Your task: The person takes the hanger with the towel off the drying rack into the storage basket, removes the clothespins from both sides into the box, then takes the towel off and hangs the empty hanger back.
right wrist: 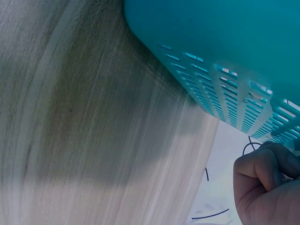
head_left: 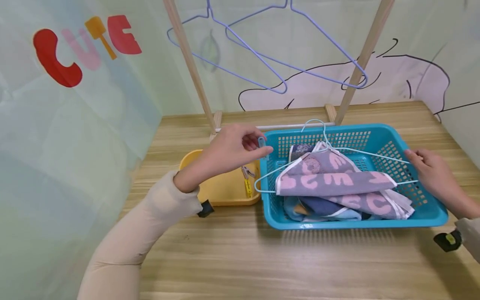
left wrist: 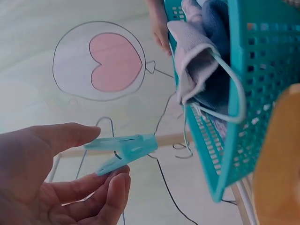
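Note:
Between the thumb and fingers of my left hand (head_left: pixel 238 143) is a translucent light-blue clothespin (left wrist: pixel 129 149), held beside the basket's left rim. A pale-blue clothes hanger (head_left: pixel 382 156) lies across the teal basket (head_left: pixel 348 225), its hook pointing up. Over the hanger hangs a grey-purple towel (head_left: pixel 318 185) with pink letters, folded over its lower bar. My right hand (head_left: pixel 435 175) has curled fingers at the basket's right rim and grips the hanger's right end, which it hides. Beneath the towel, darker blue cloth (head_left: pixel 322 206) shows in the basket.
Left of the basket sits a yellow tray (head_left: pixel 219 189) with a few clothespins (head_left: pixel 248 187) in it. Behind stands a wooden rack (head_left: pixel 193 66), with two periwinkle hangers (head_left: pixel 240 81) in front of the wall. Everything rests on a wood-grain table (head_left: pixel 240 258).

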The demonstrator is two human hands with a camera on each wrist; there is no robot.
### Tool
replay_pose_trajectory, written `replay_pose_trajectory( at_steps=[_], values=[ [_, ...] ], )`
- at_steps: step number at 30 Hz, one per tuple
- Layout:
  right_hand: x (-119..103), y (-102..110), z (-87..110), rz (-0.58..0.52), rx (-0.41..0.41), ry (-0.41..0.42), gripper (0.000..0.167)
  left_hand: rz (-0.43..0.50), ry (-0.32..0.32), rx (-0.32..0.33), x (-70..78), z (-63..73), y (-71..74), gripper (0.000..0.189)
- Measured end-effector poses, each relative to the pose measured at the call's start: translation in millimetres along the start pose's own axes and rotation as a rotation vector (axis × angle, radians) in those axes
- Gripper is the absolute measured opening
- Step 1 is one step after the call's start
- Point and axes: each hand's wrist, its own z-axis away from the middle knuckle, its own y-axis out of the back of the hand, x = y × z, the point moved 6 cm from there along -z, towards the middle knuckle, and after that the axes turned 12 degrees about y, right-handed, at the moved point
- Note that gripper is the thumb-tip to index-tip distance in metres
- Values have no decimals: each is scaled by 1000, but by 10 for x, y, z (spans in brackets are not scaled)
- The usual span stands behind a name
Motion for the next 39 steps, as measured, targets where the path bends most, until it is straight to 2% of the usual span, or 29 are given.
replay_pose_trajectory(
  at_steps=[3, 8, 16, 28, 39],
  values=[
    [-2, 0, -6, -1, -4, 0, 55, -1, 18, 20, -137, 41, 53, 27],
    [-7, 0, 0, 4, -8, -3, 55, -8, 70, 13, -320, 90, 83, 29],
    [2, -7, 9, 0, 2, 1, 54, -28, 100, 7, -488, 145, 101, 28],
    [-4, 9, -8, -3, 15, 17, 52, -45, 147, 7, -661, 154, 114, 27],
    [18, -3, -9, -7, 1, 4, 54, -62, 157, 1, -678, 118, 87, 22]
  ],
)
